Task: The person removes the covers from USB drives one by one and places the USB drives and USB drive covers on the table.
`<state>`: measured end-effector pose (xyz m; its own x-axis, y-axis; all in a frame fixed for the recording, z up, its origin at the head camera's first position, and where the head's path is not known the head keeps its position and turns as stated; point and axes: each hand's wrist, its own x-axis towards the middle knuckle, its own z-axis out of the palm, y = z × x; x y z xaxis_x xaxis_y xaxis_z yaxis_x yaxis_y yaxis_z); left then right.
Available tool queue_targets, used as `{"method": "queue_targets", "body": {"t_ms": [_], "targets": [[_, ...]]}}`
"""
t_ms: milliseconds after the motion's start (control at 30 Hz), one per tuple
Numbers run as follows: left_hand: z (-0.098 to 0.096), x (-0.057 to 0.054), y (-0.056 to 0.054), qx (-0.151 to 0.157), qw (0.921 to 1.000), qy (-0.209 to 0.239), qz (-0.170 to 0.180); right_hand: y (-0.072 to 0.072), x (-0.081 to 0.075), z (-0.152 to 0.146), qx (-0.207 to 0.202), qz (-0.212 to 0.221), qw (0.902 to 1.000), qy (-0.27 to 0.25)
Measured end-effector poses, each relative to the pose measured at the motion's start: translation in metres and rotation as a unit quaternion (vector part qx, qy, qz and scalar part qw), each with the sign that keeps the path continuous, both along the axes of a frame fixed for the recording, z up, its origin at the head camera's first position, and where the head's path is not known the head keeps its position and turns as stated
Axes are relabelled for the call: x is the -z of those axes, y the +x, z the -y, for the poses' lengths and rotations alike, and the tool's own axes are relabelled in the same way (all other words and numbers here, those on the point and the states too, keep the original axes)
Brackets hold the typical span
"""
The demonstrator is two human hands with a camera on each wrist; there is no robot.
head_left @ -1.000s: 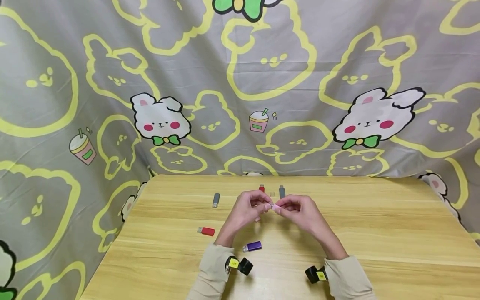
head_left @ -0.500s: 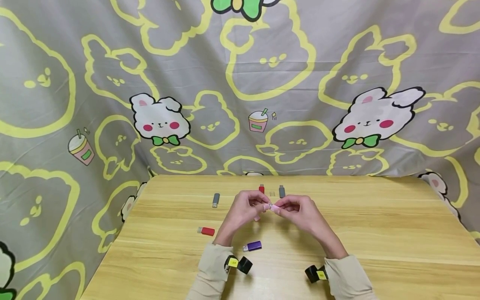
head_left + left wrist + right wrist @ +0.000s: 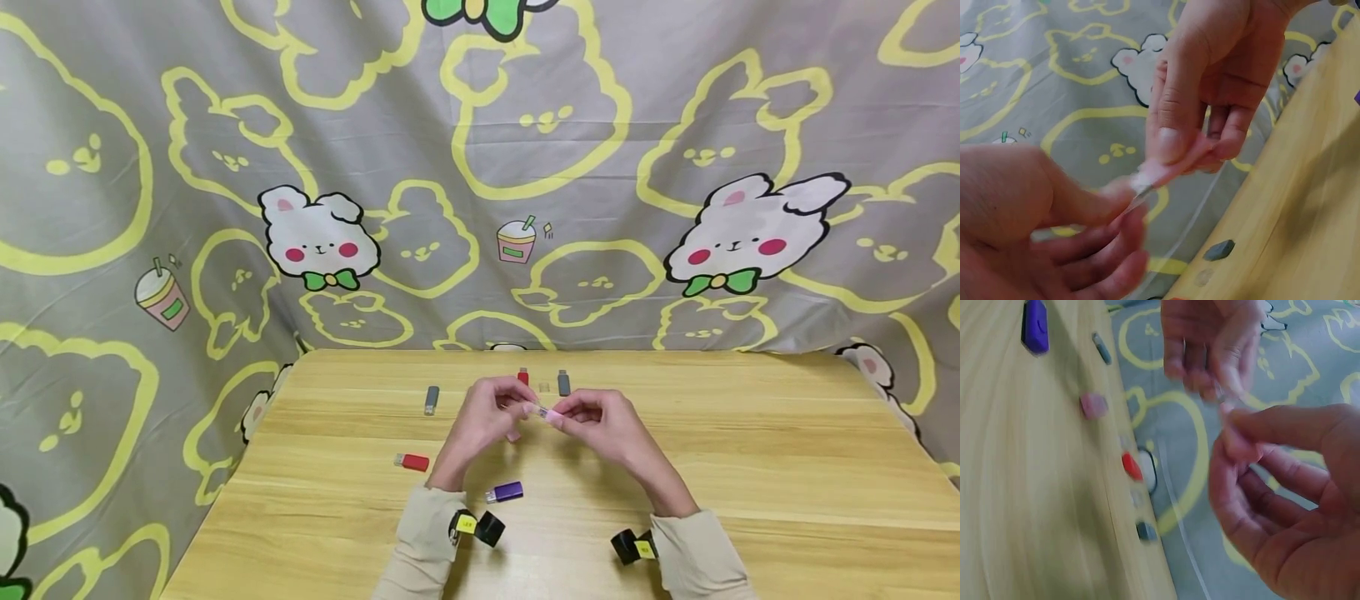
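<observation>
My right hand [image 3: 600, 419] pinches a pink USB stick [image 3: 1175, 164] between thumb and fingers, its connector end toward the left hand. With thumb and forefinger, my left hand [image 3: 486, 423] pinches a small clear cap [image 3: 1139, 199] at that connector end. Motion blur hides how far the cap sits over the connector. Both hands are raised above the table. A second pink USB stick [image 3: 1093, 405] lies on the table below the left hand, partly covered by it in the head view.
The wooden table [image 3: 787, 450] also bears a purple USB stick [image 3: 505, 492], two red USB sticks [image 3: 412, 462], two grey USB sticks [image 3: 432, 400] and a loose clear cap [image 3: 543, 387]. A patterned curtain [image 3: 420, 150] hangs behind the table.
My left fingertips have drawn slightly left, away from the right ones. More of the clear cap and connector now shows between the hands. The right hand has barely moved.
</observation>
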<state>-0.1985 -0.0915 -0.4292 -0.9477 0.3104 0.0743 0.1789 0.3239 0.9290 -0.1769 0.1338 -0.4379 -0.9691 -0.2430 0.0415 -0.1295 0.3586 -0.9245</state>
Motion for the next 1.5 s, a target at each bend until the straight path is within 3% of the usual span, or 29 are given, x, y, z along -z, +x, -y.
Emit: {"method": "queue_targets", "body": {"t_ms": [167,367,467,667,800,933,1200,1367,1500], "targets": [[0.025,-0.003,-0.005,-0.068,0.9966,0.001,-0.046,-0.001,-0.001,-0.014,0.02,0.018,0.9995,0.017],[0.027,-0.003,-0.009,-0.022,0.9988,0.013,-0.041,-0.005,-0.001,-0.019,0.031,0.009,0.9989,0.034],[0.024,-0.001,-0.009,-0.018,0.9991,0.005,-0.039,-0.01,0.003,-0.024,0.058,0.009,0.9973,0.043],[0.02,0.001,-0.011,-0.014,0.9992,-0.008,-0.035,-0.044,0.012,-0.041,0.097,0.026,0.9915,0.083],[0.018,0.004,-0.011,-0.011,0.9995,-0.015,-0.026,-0.072,0.018,-0.049,0.098,0.056,0.9861,0.122],[0.015,0.008,-0.009,-0.006,0.9996,-0.017,-0.02,-0.087,0.025,-0.055,0.096,0.066,0.9819,0.149],[0.007,0.013,-0.007,0.014,0.9998,0.0,0.015,-0.093,0.026,-0.061,0.094,0.033,0.9711,0.217],[-0.001,0.014,-0.004,0.008,0.9996,-0.006,0.025,-0.091,0.024,-0.06,0.086,0.035,0.9713,0.219],[-0.015,0.01,-0.01,0.016,0.9988,-0.042,0.018,-0.083,0.018,-0.063,0.096,0.025,0.972,0.213]]}}
